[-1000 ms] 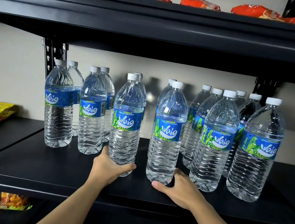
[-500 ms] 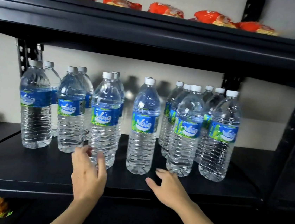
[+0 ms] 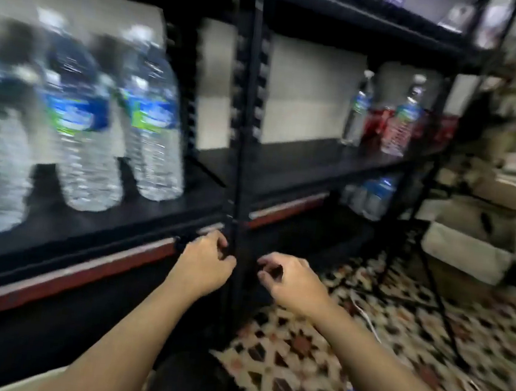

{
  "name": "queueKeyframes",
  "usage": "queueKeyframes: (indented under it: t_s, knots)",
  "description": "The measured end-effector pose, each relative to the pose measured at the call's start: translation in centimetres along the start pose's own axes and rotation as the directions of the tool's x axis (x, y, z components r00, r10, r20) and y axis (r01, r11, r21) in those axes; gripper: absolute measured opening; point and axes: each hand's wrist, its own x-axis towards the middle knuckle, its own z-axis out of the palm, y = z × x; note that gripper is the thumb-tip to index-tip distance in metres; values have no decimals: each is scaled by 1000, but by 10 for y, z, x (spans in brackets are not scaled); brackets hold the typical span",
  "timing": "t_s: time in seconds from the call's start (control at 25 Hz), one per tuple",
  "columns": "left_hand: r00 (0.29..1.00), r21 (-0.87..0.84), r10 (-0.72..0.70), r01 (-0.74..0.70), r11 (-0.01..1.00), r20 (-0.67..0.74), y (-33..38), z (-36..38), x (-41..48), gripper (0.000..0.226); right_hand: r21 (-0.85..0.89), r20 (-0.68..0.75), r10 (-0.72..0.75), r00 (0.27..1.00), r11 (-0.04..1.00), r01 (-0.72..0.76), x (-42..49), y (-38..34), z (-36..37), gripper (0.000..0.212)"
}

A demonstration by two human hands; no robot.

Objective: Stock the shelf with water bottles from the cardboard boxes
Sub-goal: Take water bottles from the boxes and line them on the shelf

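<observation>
Your left hand [image 3: 202, 264] and right hand [image 3: 293, 284] hang empty, fingers loosely curled, free for more; bottles [image 3: 158, 126] stand up-left on the shelf [image 3: 86, 227].

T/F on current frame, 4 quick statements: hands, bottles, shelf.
1. Both hands are empty. True: left hand and right hand hold nothing.
2. Left hand grips a bottle. False: it is off the bottles, by the upright post.
3. The right bay holds two upright bottles. True: the two bottles stand near its far end.
4. The floor is plain grey. False: the floor is patterned tile.
</observation>
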Motion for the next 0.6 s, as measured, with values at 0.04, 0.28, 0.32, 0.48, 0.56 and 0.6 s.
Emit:
queueKeyframes:
  t_s: [0.04, 0.28, 0.32, 0.48, 0.56, 0.6]
  knots:
    - [995, 29, 11, -14, 999, 99, 18, 32, 2, 21, 5, -14, 81, 997, 997, -81, -17, 38, -10, 27]
    - [936, 145, -51, 1, 989, 347, 69, 217, -25, 56, 95, 5, 580, 815, 811, -578, -119, 217, -8, 15]
    - [913, 183, -71, -4, 983, 401, 67, 247, -37, 65, 84, 25, 643, 766, 762, -642, -137, 240, 2, 29]
    - [841, 167, -103, 15, 986, 532, 36, 332, -79, 74, 113, 91, 869, 487, 476, -872, -202, 298, 55, 59]
    - [799, 224, -142, 9, 975, 584, 19, 362, -90, 82, 191, 113, 948, 298, 273, -943, -232, 309, 83, 69]
    - [775, 254, -161, 0, 967, 612, 12, 377, -94, 88, 231, 126, 972, 196, 164, -959, -247, 310, 97, 77]
